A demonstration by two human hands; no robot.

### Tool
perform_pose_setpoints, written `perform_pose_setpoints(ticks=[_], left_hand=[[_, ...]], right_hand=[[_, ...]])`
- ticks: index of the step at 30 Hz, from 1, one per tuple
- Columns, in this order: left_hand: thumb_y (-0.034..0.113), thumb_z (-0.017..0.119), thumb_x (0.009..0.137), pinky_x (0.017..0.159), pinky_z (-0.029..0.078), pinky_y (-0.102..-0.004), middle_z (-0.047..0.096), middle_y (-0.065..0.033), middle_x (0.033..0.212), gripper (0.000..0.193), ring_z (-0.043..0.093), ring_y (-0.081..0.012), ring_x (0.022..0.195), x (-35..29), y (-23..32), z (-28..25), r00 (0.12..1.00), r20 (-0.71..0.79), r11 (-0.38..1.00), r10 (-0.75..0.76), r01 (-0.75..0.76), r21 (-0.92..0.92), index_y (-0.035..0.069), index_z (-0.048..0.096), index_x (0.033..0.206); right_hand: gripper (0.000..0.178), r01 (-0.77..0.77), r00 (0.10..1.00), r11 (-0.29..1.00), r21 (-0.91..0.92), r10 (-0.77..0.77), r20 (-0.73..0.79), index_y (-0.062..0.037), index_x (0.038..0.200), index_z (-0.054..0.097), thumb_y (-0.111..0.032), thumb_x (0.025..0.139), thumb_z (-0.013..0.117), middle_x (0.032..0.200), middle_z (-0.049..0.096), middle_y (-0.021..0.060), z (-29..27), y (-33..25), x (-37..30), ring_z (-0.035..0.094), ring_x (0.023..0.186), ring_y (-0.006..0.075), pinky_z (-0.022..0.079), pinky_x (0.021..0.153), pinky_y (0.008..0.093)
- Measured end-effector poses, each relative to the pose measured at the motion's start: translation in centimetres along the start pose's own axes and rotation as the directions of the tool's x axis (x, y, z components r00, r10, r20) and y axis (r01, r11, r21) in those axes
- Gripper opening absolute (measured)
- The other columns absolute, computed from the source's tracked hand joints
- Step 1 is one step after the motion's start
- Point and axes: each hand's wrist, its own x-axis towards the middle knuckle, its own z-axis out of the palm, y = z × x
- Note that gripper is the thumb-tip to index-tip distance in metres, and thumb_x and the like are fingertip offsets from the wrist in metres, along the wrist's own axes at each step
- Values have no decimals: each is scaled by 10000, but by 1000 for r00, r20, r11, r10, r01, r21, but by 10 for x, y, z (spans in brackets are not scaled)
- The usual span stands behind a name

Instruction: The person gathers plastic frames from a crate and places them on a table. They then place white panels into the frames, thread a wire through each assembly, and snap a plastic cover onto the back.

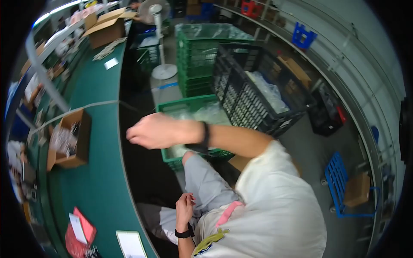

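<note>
My right arm stretches across the middle, and my right hand (152, 131) hangs over the dark gap between the green bench (101, 142) and a green crate (172, 105). Motion blurs it; its fingers are folded under, and whatever they may hold is hidden. Low in front of my body, my left hand (185, 208) is raised above my lap. Its fingers are loosely bent and slightly apart, with nothing visible in them. On the bench's near end lie a white-faced pad (130, 244) and a red packet (86, 225) with a white card (78, 228) on it.
An open carton (82, 157) with clear plastic bags stands on the bench. A pale cord (92, 104) crosses above it. Beyond the green crate are a tilted black crate (236, 92), stacked green crates (195, 51) and a fan (161, 43). A blue trolley (337, 176) stands at right.
</note>
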Motion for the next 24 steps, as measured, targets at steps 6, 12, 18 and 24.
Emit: perform_pose_setpoints(ticks=[6,12,18,24], left_hand=[[123,566,1112,697,579,-335,754,-124,783,246,746,-181,723,110,36,83,954,298,984,21,-73,164,-45,747,1101],[135,703,1040,671,578,-382,754,-156,760,208,747,-231,698,250,71,127,782,622,964,-36,-138,229,-55,757,973],[125,791,994,605,564,-349,752,-135,757,213,709,-175,624,295,177,160,747,663,842,-36,-335,423,-58,729,905],[94,780,971,682,587,-420,747,-180,862,135,748,-325,732,271,375,254,704,711,850,13,-382,363,-29,731,947]], right_hand=[[286,-677,521,474,563,849,-88,-3,1262,714,-226,1122,602,984,797,118,-260,111,-263,768,796,142,615,639,263],[280,-890,-97,-99,445,995,28,21,1221,705,-213,1117,591,1062,788,171,-302,268,-473,779,811,204,660,711,323],[283,-909,-46,-160,384,957,288,9,1217,750,-68,985,608,1060,805,138,-232,364,-519,785,906,227,648,801,376],[428,-954,143,194,-227,964,224,-49,1360,726,-105,939,668,912,811,139,-123,451,-587,772,870,285,593,794,393]])
